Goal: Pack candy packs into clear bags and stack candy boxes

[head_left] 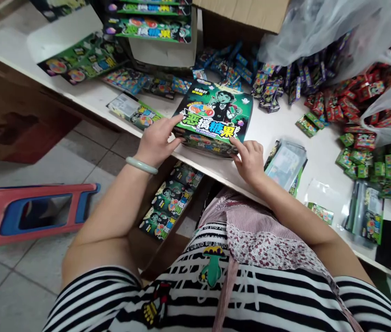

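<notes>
A green candy box [216, 115] with a cartoon vampire on its lid lies on the white table [320, 157] near the front edge. My left hand [157, 138] grips the box's left front corner, fingers curled round it; a pale bangle sits on that wrist. My right hand [249, 159] holds the box's right front corner, index finger stretched along the edge. Both hands are closed on the box.
Small candy packets, blue [226, 64], red [340, 101] and green [371, 161], are heaped at the back and right under clear plastic bags [323, 27]. Flat printed sheets [85, 57] lie at the left. A carton of filled boxes [171, 198] stands under the table; a pink stool [29, 212] stands left.
</notes>
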Demonstrator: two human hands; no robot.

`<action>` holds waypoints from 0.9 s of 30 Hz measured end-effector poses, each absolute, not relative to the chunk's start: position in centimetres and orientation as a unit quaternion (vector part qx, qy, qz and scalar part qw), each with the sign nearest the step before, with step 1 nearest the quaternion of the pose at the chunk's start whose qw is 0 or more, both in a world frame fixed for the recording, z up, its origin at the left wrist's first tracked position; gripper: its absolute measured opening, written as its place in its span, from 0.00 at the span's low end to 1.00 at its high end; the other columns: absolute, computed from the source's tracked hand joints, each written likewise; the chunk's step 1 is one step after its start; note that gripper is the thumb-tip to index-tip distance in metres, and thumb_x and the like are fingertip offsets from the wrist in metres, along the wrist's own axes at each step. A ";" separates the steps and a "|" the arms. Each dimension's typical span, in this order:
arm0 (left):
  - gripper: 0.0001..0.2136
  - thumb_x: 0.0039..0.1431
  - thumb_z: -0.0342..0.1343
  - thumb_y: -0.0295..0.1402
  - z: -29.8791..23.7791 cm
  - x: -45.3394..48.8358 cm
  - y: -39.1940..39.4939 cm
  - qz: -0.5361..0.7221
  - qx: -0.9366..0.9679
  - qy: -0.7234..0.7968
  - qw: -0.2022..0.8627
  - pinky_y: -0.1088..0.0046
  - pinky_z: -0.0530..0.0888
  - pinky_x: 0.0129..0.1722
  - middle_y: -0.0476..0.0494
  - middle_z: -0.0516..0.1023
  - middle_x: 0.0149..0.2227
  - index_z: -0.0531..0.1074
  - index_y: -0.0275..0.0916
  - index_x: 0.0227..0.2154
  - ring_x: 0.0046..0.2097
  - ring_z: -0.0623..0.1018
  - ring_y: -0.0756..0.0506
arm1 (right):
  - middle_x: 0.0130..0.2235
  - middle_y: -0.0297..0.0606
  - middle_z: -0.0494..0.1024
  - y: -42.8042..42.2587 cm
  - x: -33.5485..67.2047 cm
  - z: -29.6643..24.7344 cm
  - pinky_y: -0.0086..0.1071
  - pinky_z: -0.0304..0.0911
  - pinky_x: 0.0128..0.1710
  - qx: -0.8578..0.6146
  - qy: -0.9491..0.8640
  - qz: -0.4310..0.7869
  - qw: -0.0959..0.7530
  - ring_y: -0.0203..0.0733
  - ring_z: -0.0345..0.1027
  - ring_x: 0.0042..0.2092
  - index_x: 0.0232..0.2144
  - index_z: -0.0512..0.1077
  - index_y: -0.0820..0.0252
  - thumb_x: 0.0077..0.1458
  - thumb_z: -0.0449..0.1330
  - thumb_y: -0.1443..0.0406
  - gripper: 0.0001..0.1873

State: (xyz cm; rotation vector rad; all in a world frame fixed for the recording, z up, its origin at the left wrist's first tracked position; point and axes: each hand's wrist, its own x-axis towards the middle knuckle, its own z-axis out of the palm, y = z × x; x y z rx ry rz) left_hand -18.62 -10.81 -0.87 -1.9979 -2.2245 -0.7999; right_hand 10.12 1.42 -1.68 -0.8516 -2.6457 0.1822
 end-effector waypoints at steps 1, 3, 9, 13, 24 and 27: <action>0.27 0.60 0.57 0.38 -1.3 -18.7 -10.8 -0.251 -0.648 -0.718 0.038 0.60 0.72 0.50 0.40 0.75 0.43 0.62 0.42 0.62 0.46 0.76 0.38 | 0.41 0.42 0.70 1.4 10.1 -2.2 0.45 0.57 0.47 -0.307 -0.930 0.061 0.194 0.50 0.61 0.45 0.60 0.67 0.47 0.62 0.55 0.65 0.24; 0.28 0.61 0.57 0.40 -2.2 -18.7 -10.9 -0.242 -0.651 -0.717 0.060 0.59 0.70 0.51 0.38 0.74 0.44 0.62 0.41 0.62 0.48 0.74 0.36 | 0.43 0.41 0.70 1.2 10.2 -3.2 0.46 0.57 0.49 -0.316 -0.919 0.056 0.228 0.49 0.61 0.46 0.58 0.69 0.44 0.62 0.56 0.65 0.23; 0.27 0.61 0.57 0.40 -4.5 -18.5 -10.9 -0.270 -0.636 -0.719 0.079 0.58 0.68 0.52 0.39 0.71 0.43 0.63 0.44 0.62 0.49 0.72 0.36 | 0.47 0.41 0.68 1.0 10.9 -4.9 0.49 0.56 0.53 -0.333 -0.903 0.073 0.262 0.50 0.60 0.50 0.56 0.70 0.39 0.59 0.58 0.67 0.24; 0.25 0.61 0.57 0.40 -4.7 -18.4 -10.9 -0.295 -0.642 -0.705 0.058 0.58 0.71 0.49 0.41 0.70 0.39 0.65 0.44 0.61 0.46 0.74 0.38 | 0.47 0.41 0.68 1.1 11.4 -4.7 0.49 0.59 0.52 -0.329 -0.898 0.096 0.275 0.49 0.62 0.50 0.54 0.71 0.41 0.60 0.57 0.68 0.22; 0.07 0.51 0.61 0.30 -4.6 -18.8 -11.3 -0.471 -0.495 -0.722 -0.105 0.74 0.69 0.31 0.52 0.70 0.27 0.68 0.39 0.29 0.29 0.71 0.51 | 0.57 0.41 0.57 1.0 11.1 -4.3 0.47 0.71 0.52 -0.289 -0.872 0.252 0.303 0.46 0.68 0.51 0.59 0.62 0.41 0.60 0.54 0.68 0.26; 0.05 0.50 0.59 0.27 -4.5 -18.2 -11.3 -0.487 -0.474 -0.727 -0.096 0.74 0.69 0.30 0.52 0.70 0.26 0.68 0.39 0.25 0.29 0.70 0.51 | 0.60 0.41 0.54 0.8 11.0 -4.6 0.50 0.70 0.55 -0.291 -0.863 0.262 0.321 0.49 0.64 0.57 0.59 0.60 0.41 0.60 0.54 0.67 0.26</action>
